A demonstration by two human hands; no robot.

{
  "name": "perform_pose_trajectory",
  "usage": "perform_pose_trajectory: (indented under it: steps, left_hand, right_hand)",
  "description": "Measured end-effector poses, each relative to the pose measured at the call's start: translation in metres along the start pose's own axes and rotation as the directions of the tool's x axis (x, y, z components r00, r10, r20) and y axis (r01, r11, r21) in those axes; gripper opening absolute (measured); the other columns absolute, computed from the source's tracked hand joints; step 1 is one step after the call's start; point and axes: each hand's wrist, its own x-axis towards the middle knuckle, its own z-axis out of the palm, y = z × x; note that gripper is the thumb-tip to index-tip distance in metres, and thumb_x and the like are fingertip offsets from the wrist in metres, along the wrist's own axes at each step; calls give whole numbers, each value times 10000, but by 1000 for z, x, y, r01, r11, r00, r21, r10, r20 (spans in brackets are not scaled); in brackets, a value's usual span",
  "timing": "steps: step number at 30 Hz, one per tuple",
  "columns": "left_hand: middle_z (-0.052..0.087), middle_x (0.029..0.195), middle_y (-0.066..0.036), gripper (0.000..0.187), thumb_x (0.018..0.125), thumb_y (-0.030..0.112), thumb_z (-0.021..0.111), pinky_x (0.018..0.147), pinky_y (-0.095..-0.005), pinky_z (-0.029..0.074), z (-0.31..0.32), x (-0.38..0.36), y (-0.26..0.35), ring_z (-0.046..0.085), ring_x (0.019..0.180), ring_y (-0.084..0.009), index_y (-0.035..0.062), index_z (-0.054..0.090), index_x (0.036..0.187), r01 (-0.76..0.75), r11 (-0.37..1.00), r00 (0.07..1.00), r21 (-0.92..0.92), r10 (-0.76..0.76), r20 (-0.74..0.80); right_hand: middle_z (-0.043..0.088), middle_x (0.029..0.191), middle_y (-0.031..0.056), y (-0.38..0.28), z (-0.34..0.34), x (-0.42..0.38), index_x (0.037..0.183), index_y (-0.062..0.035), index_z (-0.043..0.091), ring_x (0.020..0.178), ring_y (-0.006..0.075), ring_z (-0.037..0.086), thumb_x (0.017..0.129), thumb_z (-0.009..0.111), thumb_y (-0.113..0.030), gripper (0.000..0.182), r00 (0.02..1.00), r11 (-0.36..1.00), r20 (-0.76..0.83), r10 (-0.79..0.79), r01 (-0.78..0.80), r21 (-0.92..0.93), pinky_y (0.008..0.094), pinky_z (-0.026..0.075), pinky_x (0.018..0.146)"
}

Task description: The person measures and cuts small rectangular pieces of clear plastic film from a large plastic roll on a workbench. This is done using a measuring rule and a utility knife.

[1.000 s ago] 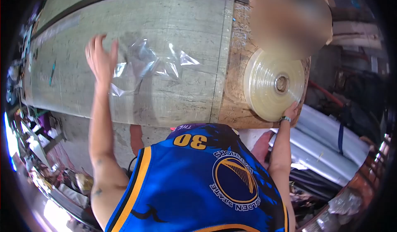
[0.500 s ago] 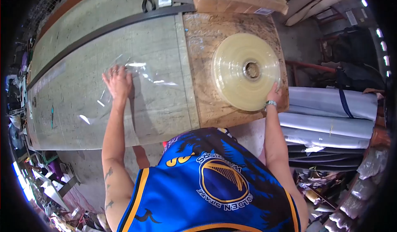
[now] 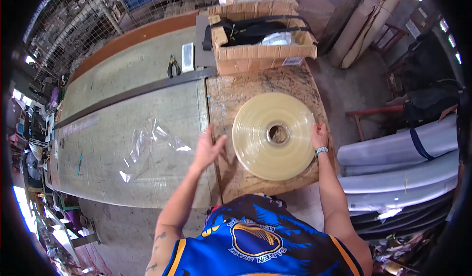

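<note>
The left hand [image 3: 209, 148] is open, with the fingers spread apart, and it is just beside the left edge of the big roll of yellowish plastic film [image 3: 273, 135]; whether it touches the roll I cannot tell. The right hand [image 3: 319, 134] lies with its fingers open and flat against the right edge of the same roll, so the roll is between the two hands. The roll lies flat on a wooden board [image 3: 246, 91], and its hollow core faces up. To the left of the left hand, well apart from it, a loose piece of clear plastic film [image 3: 147, 145] lies crumpled on the grey tabletop [image 3: 123, 114]. Beyond the hands, at the far end of the board, stands an open cardboard box [image 3: 260, 42] with black straps inside. Left of the box, pliers [image 3: 173, 67] rest on the tabletop. To the right of the right hand, lower than the board, long grey rolls [image 3: 393, 150] of material are stacked.
</note>
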Motion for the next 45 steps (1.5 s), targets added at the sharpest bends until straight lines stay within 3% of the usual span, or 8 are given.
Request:
perform_pose_trajectory:
  steps: [9, 12, 15, 27, 32, 37, 43, 45]
  left_hand:
    - [509, 1335, -374, 812, 963, 432, 606, 1046, -563, 418, 134, -4, 40, 488, 1235, -531, -12, 260, 1548, 277, 927, 950, 255, -223, -220]
    - [509, 1322, -377, 789, 970, 411, 603, 1045, -563, 418, 133, 2, 45, 486, 1229, -533, 12, 257, 1556, 314, 894, 942, 319, -252, -221]
    - [522, 1298, -373, 777, 968, 389, 611, 1033, -565, 429, 137, 11, 38, 499, 1211, -532, 24, 261, 1558, 278, 889, 956, 365, -220, -192]
    - [593, 1284, -227, 729, 955, 491, 609, 1017, -498, 469, 119, 150, 52, 588, 1170, -396, 151, 348, 1544, -343, 878, 910, 334, 222, 350]
    - [594, 1317, -205, 819, 902, 639, 594, 1042, -483, 446, 133, 174, 69, 586, 1207, -358, 156, 373, 1525, -369, 809, 902, 457, 193, 387]
    - [596, 1307, -189, 878, 871, 686, 601, 1079, -506, 408, 112, 92, 23, 563, 1227, -367, 102, 411, 1499, -177, 919, 984, 352, 169, 53]
    - [598, 1269, -165, 955, 752, 662, 729, 1160, -523, 299, 14, -44, -50, 521, 1267, -324, 89, 456, 1465, -464, 795, 868, 390, 321, 378]
    - [626, 1159, -114, 689, 809, 462, 724, 1085, -480, 361, 5, -58, -64, 548, 1190, -287, 99, 540, 1366, -513, 787, 837, 343, 369, 404]
  right_hand:
    - [657, 1217, 188, -110, 26, 107, 1249, -32, 638, 1134, 357, 628, 897, 675, -527, 609, 782, 950, 574, -244, 310, -19, 440, 485, 986]
    - [658, 1169, 177, -89, 57, 121, 1211, -43, 669, 1124, 342, 621, 870, 711, -532, 598, 608, 775, 575, -547, 627, 74, 429, 482, 989]
    - [649, 1152, 180, -90, 46, 122, 1189, -48, 685, 1128, 344, 600, 863, 733, -508, 566, 594, 829, 625, -506, 535, 163, 425, 472, 996]
    - [582, 1160, 234, -4, -15, 1, 1185, 0, 602, 1111, 422, 549, 930, 656, -435, 508, 962, 971, 171, -212, 227, -70, 494, 440, 969]
    - [561, 1220, 264, 0, -15, -60, 1205, 18, 578, 1154, 436, 534, 967, 568, -513, 582, 998, 975, 62, -11, 25, -223, 522, 430, 974]
    - [582, 1204, 293, 28, -8, -67, 1219, 61, 587, 1118, 440, 558, 984, 546, -521, 629, 996, 993, -38, -77, 74, -91, 508, 428, 966]
    - [644, 1177, 279, 17, 3, -57, 1245, 73, 605, 1075, 384, 607, 1002, 556, -485, 611, 997, 999, -60, -50, 50, -8, 444, 457, 949]
    - [664, 1157, 265, 4, -3, -65, 1234, 81, 609, 1046, 356, 630, 1001, 560, -492, 620, 1000, 997, -20, -7, 9, 75, 437, 473, 921]
